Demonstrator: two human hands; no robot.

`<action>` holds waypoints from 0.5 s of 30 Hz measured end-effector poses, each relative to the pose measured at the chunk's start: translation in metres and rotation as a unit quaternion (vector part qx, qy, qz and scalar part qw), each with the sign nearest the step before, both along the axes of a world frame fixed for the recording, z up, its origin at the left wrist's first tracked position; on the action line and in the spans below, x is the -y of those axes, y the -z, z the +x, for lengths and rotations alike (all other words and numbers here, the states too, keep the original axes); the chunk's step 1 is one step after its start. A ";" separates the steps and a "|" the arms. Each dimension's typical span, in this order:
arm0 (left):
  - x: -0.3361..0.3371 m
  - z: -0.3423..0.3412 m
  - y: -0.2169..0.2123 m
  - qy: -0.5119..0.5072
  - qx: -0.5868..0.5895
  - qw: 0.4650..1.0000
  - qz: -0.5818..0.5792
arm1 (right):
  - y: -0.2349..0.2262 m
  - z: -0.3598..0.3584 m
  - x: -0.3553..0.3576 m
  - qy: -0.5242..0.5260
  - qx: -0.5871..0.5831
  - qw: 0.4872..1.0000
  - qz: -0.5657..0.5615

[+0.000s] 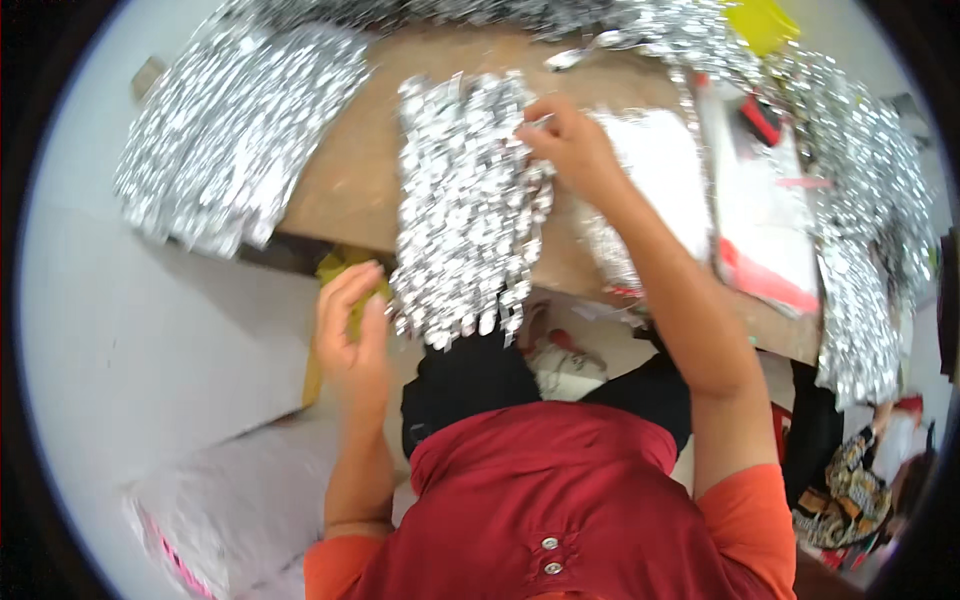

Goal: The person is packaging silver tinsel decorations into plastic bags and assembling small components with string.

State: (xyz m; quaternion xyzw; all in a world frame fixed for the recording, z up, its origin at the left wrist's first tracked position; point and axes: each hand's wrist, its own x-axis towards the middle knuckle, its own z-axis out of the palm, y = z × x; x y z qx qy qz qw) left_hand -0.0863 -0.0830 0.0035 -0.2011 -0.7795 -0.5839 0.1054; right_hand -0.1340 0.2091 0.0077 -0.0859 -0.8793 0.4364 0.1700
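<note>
Brown tabletop [340, 185], silver tinsel [465, 205], whitish sack [245, 490]

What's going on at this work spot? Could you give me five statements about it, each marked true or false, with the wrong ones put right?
1. The bare right hand is at the upper right edge of the middle bundle of shiny silver strips. True.
2. That bundle hangs past the near edge of the flat brown tabletop. True.
3. Both hands are over the tabletop. False: the bare left hand is in front of its near edge.
4. Everything right of the bundle is silver. False: a small red-and-black object lies there.
5. The person's sleeves are blue. False: the short cloth sleeves are orange.
</note>
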 end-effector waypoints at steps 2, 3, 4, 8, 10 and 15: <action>0.001 -0.001 0.001 -0.004 -0.009 1.000 -0.004 | -0.010 0.010 0.000 0.018 0.041 0.999 0.005; 0.002 0.000 -0.002 -0.011 -0.012 0.999 -0.028 | -0.007 0.013 -0.002 0.026 0.006 0.999 -0.023; -0.001 0.000 -0.004 -0.019 -0.016 0.998 -0.054 | -0.009 0.020 -0.012 0.037 0.006 0.999 -0.008; -0.017 0.001 -0.015 0.055 -0.088 0.986 -0.134 | -0.007 0.047 -0.070 0.085 -0.026 0.995 0.037; -0.025 0.003 -0.019 0.070 -0.105 0.980 -0.155 | -0.010 0.062 -0.093 0.096 -0.019 0.995 -0.001; -0.032 0.012 -0.025 0.141 -0.123 0.962 -0.200 | -0.016 0.097 -0.117 0.118 0.004 0.990 -0.078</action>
